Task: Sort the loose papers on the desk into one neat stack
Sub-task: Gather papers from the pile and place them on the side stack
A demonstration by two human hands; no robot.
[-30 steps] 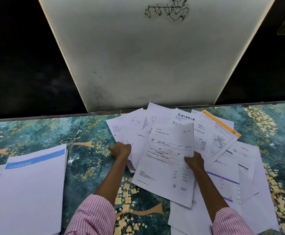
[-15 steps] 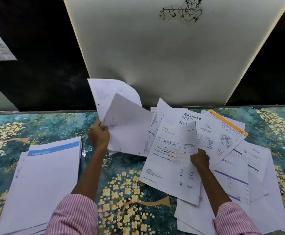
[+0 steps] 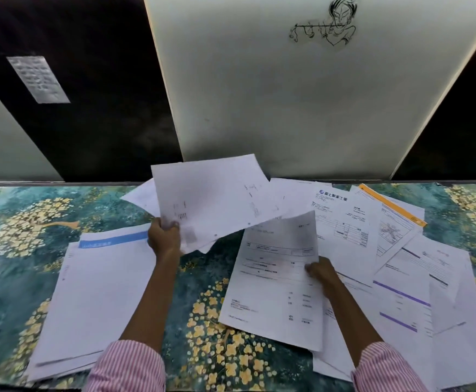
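Papers lie scattered over the right half of a desk (image 3: 19, 236) whose teal surface is patterned with yellow blossoms. A person in pink-striped sleeves (image 3: 126, 369) reaches in from the near edge.

The left hand (image 3: 164, 239) is curled tight round the lower left corner of a few white sheets (image 3: 211, 199). It holds them up off the desk so they fan out toward the back wall. The right hand (image 3: 320, 274), fingers bent, pinches the right edge of a printed form (image 3: 276, 287). The form rests slanted on top of the loose spread, with its near left part over bare desk.

Behind and to the right of the form lie overlapping pages: one with a blue logo (image 3: 341, 216), one with an orange edge (image 3: 392, 210), one with purple bars (image 3: 401, 301).

To the left, just beside the left forearm, sits a fairly squared stack (image 3: 98, 301), its top sheet headed by a blue band.

At the back stands a white panel (image 3: 287, 108) bearing a small line drawing (image 3: 324, 26), with dark wall on either side.
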